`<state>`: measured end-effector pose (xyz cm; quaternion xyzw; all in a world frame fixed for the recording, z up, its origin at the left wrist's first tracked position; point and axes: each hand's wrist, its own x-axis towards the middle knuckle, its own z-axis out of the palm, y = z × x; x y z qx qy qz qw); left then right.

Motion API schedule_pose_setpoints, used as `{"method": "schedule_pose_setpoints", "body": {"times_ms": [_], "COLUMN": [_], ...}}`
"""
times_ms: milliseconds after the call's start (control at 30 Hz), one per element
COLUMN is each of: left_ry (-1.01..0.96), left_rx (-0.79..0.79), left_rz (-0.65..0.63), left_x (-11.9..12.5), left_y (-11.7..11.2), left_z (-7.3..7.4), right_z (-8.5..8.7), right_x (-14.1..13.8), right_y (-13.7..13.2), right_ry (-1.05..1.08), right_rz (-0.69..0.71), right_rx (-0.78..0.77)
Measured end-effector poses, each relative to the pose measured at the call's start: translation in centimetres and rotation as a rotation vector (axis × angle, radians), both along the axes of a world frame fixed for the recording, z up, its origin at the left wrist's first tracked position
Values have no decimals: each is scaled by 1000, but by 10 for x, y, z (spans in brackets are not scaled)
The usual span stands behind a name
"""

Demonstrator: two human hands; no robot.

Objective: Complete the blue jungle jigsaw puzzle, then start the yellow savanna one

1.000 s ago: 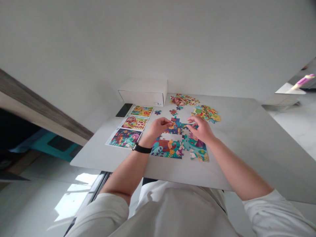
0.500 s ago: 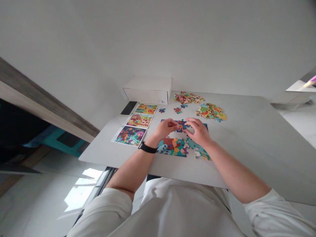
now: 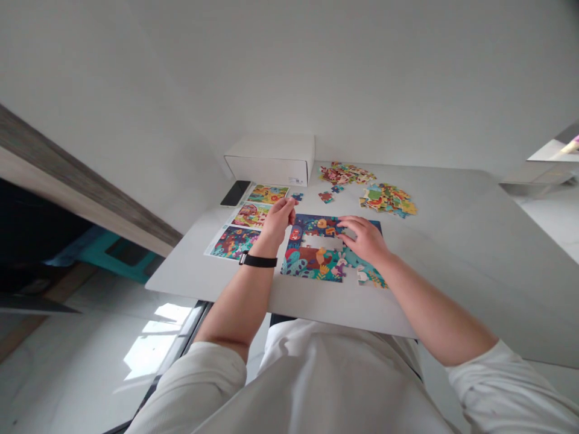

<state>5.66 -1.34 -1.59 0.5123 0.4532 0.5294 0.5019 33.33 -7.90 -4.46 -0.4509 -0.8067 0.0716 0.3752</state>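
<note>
Jigsaw [image 3: 323,260], judged light, stiff and apt to part at joints, lay partly assembled on the table [image 3: 465,253], best held by opposite edges, partly under the loosely spread right hand [image 3: 364,239], while the left hand [image 3: 281,219] curled apart, its contents indeterminable.

The puzzle [image 3: 310,263] lies on the surface [image 3: 461,259], right of the sheet [image 3: 246,216]; by the sheet's far end, the phone [image 3: 236,193]; behind, the box [image 3: 266,169]; right of the box, two piece heaps [image 3: 388,201].
</note>
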Motion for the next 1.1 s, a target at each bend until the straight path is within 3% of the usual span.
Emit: {"method": "schedule_pose_setpoints", "body": {"times_ms": [533, 667, 900, 1100], "left_ry": [32, 232, 809, 955], "left_rx": [2, 24, 191, 212], "left_rz": [-112, -188, -289, -351], "left_x": [10, 13, 15, 11], "left_y": [-8, -9, -15, -15], "left_z": [4, -2, -8, -13], "right_z": [-3, -5, -15, -20], "right_x": [0, -1, -11, -17], "right_y": [0, 1, 3, 5], "right_ry": [-42, -89, -163, -233], "right_rz": [22, 51, 138, 176], "right_rx": [-19, -35, -72, -74]}}
